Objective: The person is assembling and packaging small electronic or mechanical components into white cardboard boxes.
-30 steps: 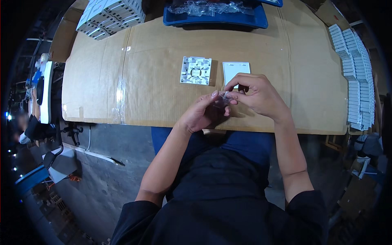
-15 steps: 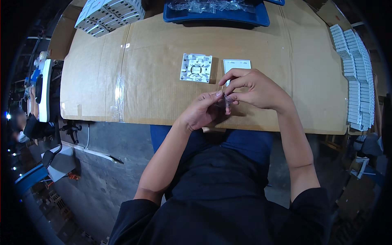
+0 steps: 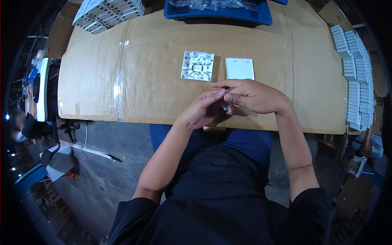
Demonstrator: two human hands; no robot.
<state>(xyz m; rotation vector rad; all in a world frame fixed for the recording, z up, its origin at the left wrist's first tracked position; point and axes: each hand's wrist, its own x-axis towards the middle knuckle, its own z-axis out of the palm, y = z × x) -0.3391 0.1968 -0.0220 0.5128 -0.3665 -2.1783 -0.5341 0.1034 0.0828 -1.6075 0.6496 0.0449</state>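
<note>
Hands have dropped closer to the table edge since a moment ago, left hand [image 3: 203, 111] and right hand [image 3: 253, 97] now pinching a small pale part [image 3: 224, 107] between them, near the plain white cover plate [image 3: 239, 68].

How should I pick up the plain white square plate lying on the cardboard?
The white plate lies flat, so probably pinch its two side edges from above. Its left edge has a gap before the ribbed plate. Both hands sit just in front, so reach down over them.
</note>
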